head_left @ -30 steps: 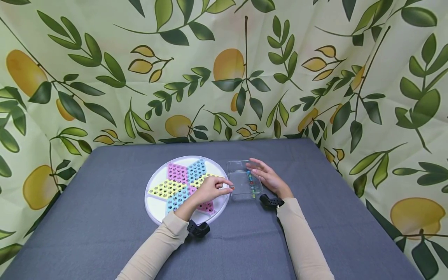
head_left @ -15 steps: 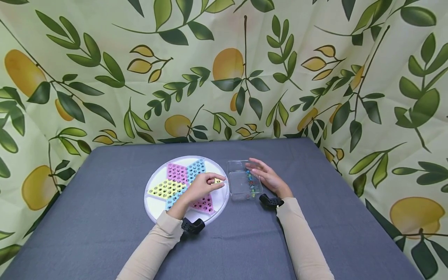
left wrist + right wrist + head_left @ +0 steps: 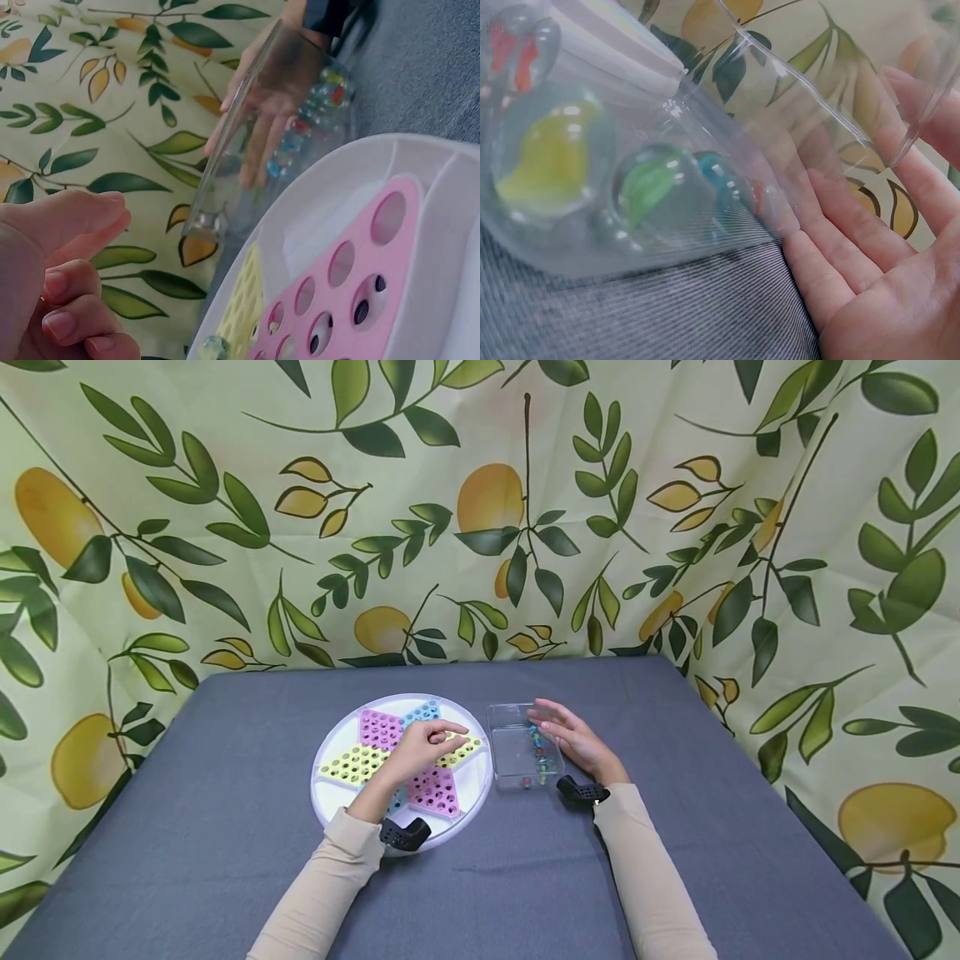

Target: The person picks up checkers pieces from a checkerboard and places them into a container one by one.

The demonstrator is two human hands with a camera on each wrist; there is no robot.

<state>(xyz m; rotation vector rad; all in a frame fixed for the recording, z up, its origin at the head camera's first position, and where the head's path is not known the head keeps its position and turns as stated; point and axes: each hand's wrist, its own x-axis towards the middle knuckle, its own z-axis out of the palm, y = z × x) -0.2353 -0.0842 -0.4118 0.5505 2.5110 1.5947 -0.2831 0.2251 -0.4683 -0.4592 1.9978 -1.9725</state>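
A round white Chinese checkers board (image 3: 337, 799) with pink, yellow and blue perforated sections lies on the table. My left hand (image 3: 420, 749) is above it, thumb and index finger extended and the other fingers curled in. No marble shows between its fingertips; its palm is hidden. One clear marble (image 3: 214, 349) sits on the board's yellow section in the left wrist view. Beside the board stands a clear plastic box (image 3: 510, 752), with several marbles (image 3: 538, 752) along its right side. My right hand (image 3: 576, 739) rests against the box's right wall, its fingers fairly straight and seen through the plastic.
A grey cloth covers the table (image 3: 225, 760). Behind and to the sides hangs a curtain (image 3: 420, 527) printed with leaves and fruit. Each wrist wears a black camera band (image 3: 405, 833). The box stands close to the board's right rim.
My left hand has moved left from the box's edge, where it pinched a reddish marble, to over the board. A reddish marble now lies at the box's front. My right hand stays put.
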